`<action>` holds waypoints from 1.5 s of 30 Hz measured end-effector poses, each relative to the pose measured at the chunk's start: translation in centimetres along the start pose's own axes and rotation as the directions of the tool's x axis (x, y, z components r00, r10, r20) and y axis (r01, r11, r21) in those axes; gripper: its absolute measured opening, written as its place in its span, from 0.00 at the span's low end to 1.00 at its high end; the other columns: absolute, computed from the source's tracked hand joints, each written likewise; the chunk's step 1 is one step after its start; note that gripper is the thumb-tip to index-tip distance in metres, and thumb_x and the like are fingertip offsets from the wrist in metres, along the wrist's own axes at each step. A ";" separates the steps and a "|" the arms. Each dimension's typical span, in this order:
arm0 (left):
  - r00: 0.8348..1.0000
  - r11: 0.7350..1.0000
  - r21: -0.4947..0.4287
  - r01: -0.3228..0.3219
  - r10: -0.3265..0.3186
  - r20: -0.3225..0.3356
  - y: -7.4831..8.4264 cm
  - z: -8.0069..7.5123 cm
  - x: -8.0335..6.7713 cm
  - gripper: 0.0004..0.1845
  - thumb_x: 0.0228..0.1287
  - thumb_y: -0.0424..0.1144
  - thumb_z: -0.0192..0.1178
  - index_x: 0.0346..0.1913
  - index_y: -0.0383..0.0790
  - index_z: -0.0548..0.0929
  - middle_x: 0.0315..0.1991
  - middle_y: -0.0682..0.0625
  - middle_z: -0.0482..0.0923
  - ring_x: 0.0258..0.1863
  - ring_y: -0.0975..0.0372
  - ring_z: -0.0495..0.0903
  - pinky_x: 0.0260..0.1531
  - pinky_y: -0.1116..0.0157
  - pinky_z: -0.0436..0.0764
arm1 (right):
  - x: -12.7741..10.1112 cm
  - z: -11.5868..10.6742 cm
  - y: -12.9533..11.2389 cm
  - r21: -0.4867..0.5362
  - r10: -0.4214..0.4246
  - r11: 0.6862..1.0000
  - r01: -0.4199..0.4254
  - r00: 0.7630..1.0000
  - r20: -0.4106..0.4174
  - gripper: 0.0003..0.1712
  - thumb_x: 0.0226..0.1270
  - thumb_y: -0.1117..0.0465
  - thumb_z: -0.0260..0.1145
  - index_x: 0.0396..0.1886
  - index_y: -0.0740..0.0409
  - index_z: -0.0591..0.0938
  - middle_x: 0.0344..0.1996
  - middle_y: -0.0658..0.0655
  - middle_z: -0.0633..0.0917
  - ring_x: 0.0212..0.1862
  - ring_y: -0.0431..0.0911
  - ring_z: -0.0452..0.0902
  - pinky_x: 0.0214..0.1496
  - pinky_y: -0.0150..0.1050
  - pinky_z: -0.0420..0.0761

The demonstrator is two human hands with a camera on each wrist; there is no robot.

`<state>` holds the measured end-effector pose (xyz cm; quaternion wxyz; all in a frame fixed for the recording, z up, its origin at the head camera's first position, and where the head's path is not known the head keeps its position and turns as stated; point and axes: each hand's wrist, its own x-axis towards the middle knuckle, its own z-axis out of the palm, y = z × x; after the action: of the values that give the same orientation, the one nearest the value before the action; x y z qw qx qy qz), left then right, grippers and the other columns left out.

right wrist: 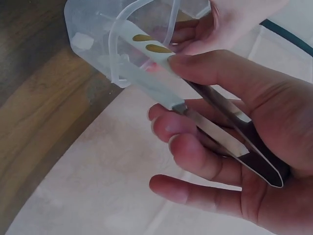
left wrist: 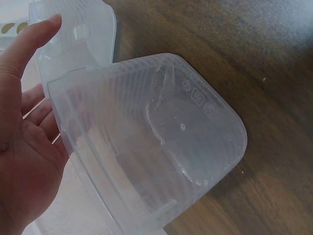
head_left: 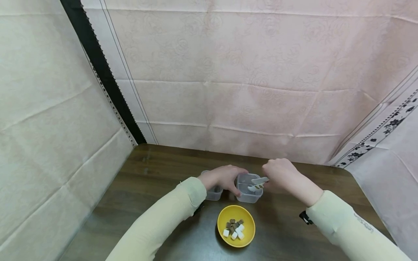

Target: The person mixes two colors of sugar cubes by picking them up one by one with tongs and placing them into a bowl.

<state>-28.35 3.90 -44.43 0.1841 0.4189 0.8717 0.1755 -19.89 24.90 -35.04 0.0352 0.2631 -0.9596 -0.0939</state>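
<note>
My right hand holds small metal tongs with white tips, one marked with olive-gold ovals. The thumb lies on the upper arm of the tongs, the fingers under the lower one. Their tips reach into the right-hand clear plastic container, where a white cube lies. My left hand grips the left side of this container, thumb at the near rim and fingers at the far side. Under that hand stands a second clear container, partly covered by it in the head view.
A yellow bowl with several brown and white cubes stands nearer me, in front of the containers. The brown wooden table meets pale cloth walls at the back and sides.
</note>
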 end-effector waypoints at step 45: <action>1.000 1.000 -0.011 -0.004 0.004 0.007 -0.2 0.1 0.0 0.46 0.59 0.49 0.82 0.78 0.46 0.73 0.74 0.51 0.77 0.66 0.61 0.79 0.70 0.61 0.78 | 5.1 0.8 -0.3 -0.014 0.065 0.998 -0.064 0.939 0.338 0.15 0.53 0.56 0.82 0.24 0.52 0.82 0.22 0.49 0.79 0.27 0.46 0.73 0.31 0.43 0.82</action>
<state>-28.39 3.82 -44.63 0.1890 0.4203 0.8692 0.1794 -24.18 22.16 -35.82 -0.1268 0.2113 -0.9593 -0.1378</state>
